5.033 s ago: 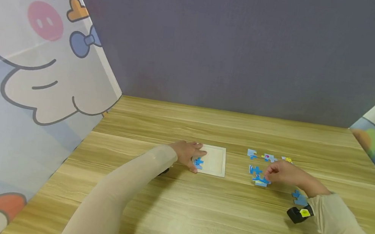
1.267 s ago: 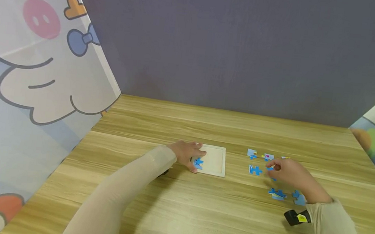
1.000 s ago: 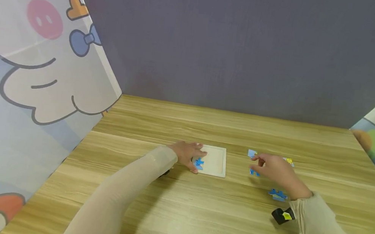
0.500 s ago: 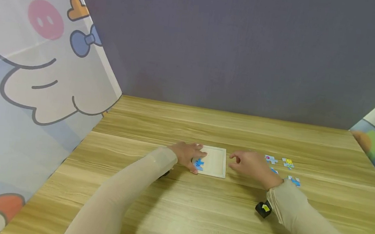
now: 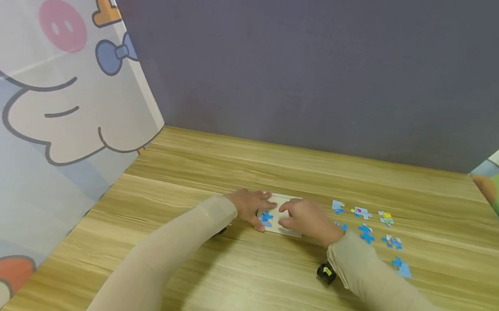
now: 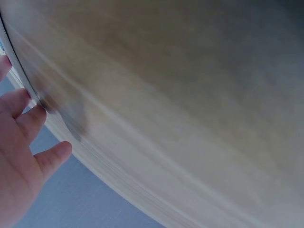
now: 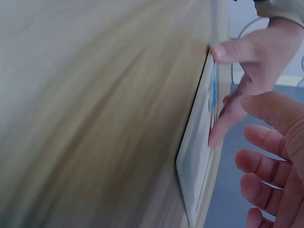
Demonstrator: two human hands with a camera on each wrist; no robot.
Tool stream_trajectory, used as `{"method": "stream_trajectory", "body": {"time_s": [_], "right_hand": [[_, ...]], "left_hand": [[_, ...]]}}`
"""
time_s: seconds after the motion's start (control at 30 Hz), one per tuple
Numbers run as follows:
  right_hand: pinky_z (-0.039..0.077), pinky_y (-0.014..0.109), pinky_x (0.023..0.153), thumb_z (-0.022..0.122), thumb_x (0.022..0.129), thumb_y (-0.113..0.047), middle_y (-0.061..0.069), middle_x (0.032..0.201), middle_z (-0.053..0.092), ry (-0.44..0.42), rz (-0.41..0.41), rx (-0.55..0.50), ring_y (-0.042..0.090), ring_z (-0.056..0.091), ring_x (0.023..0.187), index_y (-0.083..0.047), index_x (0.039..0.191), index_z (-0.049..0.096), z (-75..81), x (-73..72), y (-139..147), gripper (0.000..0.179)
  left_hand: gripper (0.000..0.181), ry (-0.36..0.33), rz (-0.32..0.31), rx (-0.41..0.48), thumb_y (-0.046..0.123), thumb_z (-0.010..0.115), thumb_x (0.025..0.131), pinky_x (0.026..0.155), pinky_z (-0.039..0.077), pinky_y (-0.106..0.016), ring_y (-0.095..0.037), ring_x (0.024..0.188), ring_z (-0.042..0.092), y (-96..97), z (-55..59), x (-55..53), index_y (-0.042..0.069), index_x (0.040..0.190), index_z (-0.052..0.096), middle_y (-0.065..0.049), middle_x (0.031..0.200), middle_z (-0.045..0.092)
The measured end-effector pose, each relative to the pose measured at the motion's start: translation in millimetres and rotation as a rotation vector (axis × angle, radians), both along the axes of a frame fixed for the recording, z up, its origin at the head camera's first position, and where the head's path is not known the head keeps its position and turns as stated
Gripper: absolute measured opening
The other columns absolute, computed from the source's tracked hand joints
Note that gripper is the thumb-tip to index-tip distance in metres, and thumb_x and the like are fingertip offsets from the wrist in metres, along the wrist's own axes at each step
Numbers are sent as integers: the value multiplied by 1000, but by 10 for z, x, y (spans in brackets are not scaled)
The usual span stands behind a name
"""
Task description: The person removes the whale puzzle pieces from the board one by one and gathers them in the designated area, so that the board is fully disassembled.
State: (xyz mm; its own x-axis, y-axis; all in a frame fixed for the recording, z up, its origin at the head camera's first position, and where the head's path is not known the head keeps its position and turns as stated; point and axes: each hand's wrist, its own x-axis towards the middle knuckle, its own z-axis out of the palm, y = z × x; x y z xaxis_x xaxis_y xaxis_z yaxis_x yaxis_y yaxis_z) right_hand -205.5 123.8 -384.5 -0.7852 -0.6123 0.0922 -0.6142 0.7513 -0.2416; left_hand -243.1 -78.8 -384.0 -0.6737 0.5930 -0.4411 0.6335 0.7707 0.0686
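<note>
My left hand (image 5: 247, 206) rests with spread fingers on the left side of a pale square puzzle tray (image 5: 279, 231), thumb and fingertips at its edges. A blue jigsaw piece (image 5: 266, 218) lies in the tray's lower left corner, beside those fingers. Over the tray's right half hovers my right hand (image 5: 308, 220), its fingers loosely bent toward that piece. In the right wrist view the bent fingers (image 7: 259, 161) show nothing between them, near the left hand (image 7: 256, 57) on the tray (image 7: 197, 154). The left wrist view shows the left fingertips (image 6: 35, 116) along the tray's edge.
Loose puzzle pieces lie right of the tray, among them one with a sun (image 5: 386, 218), one with a pink swirl (image 5: 361, 213) and a blue one (image 5: 402, 267). My right sleeve (image 5: 374, 270) passes over that area. A grey wall (image 5: 321, 82) stands behind the wooden table (image 5: 225, 295).
Earlier my right hand shifted a piece with a pale yellow patch rightward among the loose ones. It has since swept left, fingers bent, to over the tray. My left hand stays put.
</note>
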Motion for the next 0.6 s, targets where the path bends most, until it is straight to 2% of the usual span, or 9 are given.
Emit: {"method": "stream_trajectory", "body": {"time_s": [0.1,0.2,0.33,0.6], "right_hand": [[40,21,43,72,83,-26,0,91,69,-17,1,30,4,50,55,-10,104,74,-2,4,-93,27],[45,25,47,73,82,-26,5,102,70,-14,12,53,9,59,63,-10,105,74,-15,2,-153,28],[52,32,55,75,79,-28,4,98,71,12,24,92,16,66,76,-10,104,75,-40,-11,-200,30],[55,43,61,77,78,-31,1,89,69,8,19,175,16,66,76,-11,99,76,-59,-43,-271,30]], "left_hand": [[83,5,-10,-6,62,60,84,111,24,-52,-20,145,14,-7,8,7,31,152,26,0,160,11],[84,11,-20,-16,64,58,84,111,24,-53,-19,145,13,-14,-6,3,31,153,23,0,160,9],[86,36,-37,-48,66,55,84,111,24,-53,-19,145,12,-17,-20,3,32,154,20,0,160,7],[85,61,-46,-76,66,54,84,111,25,-51,-20,145,14,2,0,24,30,154,20,-1,160,8]]}}
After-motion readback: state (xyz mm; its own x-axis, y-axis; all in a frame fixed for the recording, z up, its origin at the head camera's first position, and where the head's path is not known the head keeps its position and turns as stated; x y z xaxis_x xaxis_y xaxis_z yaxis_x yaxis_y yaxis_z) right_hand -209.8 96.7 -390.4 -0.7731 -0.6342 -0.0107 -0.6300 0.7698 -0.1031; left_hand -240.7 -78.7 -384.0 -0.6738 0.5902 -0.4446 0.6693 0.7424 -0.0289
